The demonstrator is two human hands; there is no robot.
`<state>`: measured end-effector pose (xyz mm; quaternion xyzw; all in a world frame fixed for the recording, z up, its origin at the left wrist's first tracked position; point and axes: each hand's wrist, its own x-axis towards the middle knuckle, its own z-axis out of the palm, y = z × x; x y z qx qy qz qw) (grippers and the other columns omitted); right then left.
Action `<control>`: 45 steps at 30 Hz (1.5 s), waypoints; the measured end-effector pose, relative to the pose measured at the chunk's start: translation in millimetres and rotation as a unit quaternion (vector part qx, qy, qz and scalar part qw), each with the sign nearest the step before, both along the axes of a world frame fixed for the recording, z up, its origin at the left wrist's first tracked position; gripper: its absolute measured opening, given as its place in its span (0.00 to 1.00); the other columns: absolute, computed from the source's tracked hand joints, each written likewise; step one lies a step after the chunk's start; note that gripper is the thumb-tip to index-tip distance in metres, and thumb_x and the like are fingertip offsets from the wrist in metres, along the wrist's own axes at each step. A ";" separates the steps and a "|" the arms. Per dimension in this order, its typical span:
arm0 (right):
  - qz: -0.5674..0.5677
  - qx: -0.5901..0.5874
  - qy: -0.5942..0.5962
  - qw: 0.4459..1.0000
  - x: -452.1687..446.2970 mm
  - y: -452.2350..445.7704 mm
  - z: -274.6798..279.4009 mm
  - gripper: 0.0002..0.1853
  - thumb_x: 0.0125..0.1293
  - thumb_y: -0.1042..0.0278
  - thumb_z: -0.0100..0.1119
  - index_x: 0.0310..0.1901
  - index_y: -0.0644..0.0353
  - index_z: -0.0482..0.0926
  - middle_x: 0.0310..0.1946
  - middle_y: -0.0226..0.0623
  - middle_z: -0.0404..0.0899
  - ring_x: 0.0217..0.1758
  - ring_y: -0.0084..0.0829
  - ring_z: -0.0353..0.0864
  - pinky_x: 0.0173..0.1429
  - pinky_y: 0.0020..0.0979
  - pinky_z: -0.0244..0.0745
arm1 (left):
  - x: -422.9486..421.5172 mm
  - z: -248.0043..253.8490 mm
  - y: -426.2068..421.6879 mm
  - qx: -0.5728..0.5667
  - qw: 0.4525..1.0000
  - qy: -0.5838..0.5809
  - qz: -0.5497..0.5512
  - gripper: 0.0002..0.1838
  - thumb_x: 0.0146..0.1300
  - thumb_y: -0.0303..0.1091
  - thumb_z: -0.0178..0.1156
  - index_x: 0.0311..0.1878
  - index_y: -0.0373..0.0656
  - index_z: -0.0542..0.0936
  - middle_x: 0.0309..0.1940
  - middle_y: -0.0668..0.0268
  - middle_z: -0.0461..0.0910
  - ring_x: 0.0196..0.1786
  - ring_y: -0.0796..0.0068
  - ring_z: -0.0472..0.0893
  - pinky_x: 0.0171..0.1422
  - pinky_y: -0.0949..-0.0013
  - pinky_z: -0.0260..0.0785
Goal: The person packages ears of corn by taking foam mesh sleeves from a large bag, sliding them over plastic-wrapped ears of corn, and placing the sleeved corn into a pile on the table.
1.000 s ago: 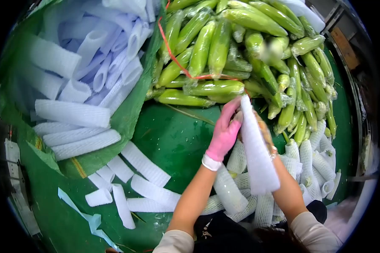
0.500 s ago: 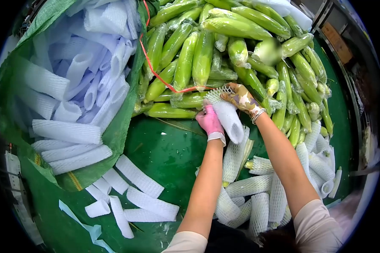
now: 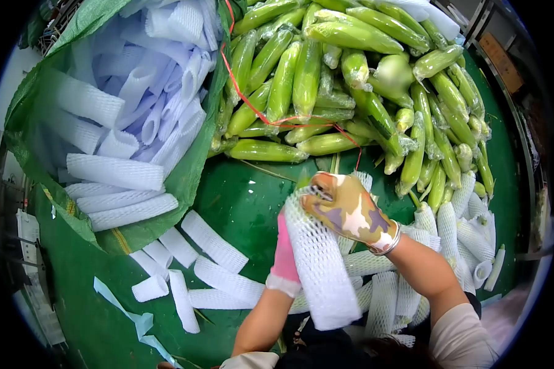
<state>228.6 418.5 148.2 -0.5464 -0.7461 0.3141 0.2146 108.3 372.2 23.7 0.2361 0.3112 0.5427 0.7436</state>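
My left hand [image 3: 284,255], in a pink glove, grips a white foam net sleeve [image 3: 324,273] from its left side; its fingers are mostly hidden behind the sleeve. At the sleeve's upper end, the curled fingers of my right hand [image 3: 349,209], in a camouflage glove, pinch the rim. A bit of green shows at that opening, perhaps an ear of corn inside. Beyond my hands lies a big pile of green corn ears [image 3: 306,77] in clear plastic wrap. Foam-sleeved corn ears [image 3: 383,301] lie under and beside my right forearm.
At the left, a green woven sack [image 3: 204,166] stands full of foam sleeves [image 3: 114,171]. Several loose sleeves [image 3: 214,243] lie on the green surface [image 3: 240,197] below it. A red string [image 3: 243,98] crosses the corn pile. A pale blue strip [image 3: 126,323] lies lower left.
Both hands have drawn back from the pile toward my body, bringing the foam sleeve with them. The sleeve now hangs larger and closer, its lower end pointing toward me. The view has shifted slightly.
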 end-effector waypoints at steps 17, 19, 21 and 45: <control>-0.195 -0.329 0.510 0.771 -14.0 81.3 -181.2 0.10 0.55 0.65 0.62 0.32 0.64 0.80 0.27 0.38 0.81 0.27 0.30 0.79 0.34 0.31 0.75 | -27.7 -71.7 76.5 -0.085 0.862 0.368 0.340 0.19 0.62 0.31 0.61 0.18 0.37 0.68 0.17 0.77 0.62 0.24 0.84 0.57 0.26 0.73 0.52; -0.221 -0.420 0.629 0.616 -14.9 87.8 -227.0 0.17 0.62 0.56 0.49 0.33 0.62 0.79 0.25 0.38 0.80 0.28 0.35 0.79 0.36 0.36 0.76 | -34.2 -88.9 76.6 -0.113 0.862 0.378 0.319 0.18 0.61 0.33 0.63 0.19 0.34 0.70 0.16 0.72 0.65 0.23 0.81 0.60 0.27 0.71 0.56; -0.189 -0.461 0.685 0.531 -26.2 79.5 -243.3 0.14 0.60 0.57 0.54 0.32 0.62 0.79 0.25 0.37 0.80 0.26 0.36 0.78 0.34 0.36 0.75 | -39.4 -90.4 75.5 -0.098 0.830 0.467 0.290 0.18 0.60 0.35 0.63 0.21 0.32 0.72 0.15 0.64 0.69 0.22 0.78 0.62 0.29 0.68 0.60; 0.230 -0.210 -0.242 0.919 82.7 -204.3 -21.0 0.36 0.54 0.47 0.62 0.61 0.60 0.66 0.56 0.50 0.67 0.58 0.49 0.67 0.59 0.45 0.67 | -224.0 -76.9 -19.0 -0.193 0.564 0.769 0.231 0.32 0.48 0.40 0.67 0.52 0.29 0.69 0.52 0.46 0.74 0.54 0.53 0.75 0.60 0.60 0.65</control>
